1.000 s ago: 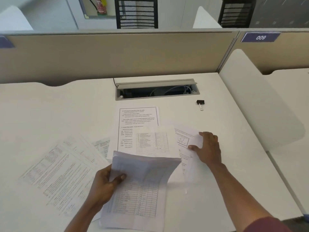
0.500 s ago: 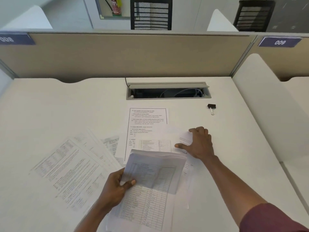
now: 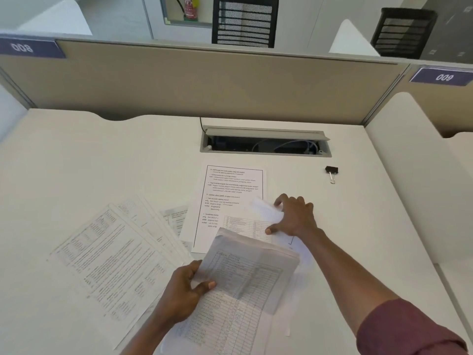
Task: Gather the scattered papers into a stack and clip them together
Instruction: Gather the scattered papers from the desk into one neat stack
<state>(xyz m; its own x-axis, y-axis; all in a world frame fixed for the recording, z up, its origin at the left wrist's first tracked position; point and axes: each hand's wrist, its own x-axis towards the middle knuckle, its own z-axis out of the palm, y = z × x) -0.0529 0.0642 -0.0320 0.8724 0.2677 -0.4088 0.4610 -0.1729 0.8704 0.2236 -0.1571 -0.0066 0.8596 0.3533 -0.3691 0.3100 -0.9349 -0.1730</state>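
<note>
Loose sheets (image 3: 112,254) fan across the desk's (image 3: 76,162) left side. Left hand (image 3: 183,294) pinches a limp, drooping sheaf (image 3: 245,280) at its left edge, thumb on top. Right hand (image 3: 294,217) curls onto a thin sheet (image 3: 266,210), lifting its edge. Paper being light and floppy, edges probably offer the best hold. Binder clip (image 3: 331,170) lies apart, far right.
</note>
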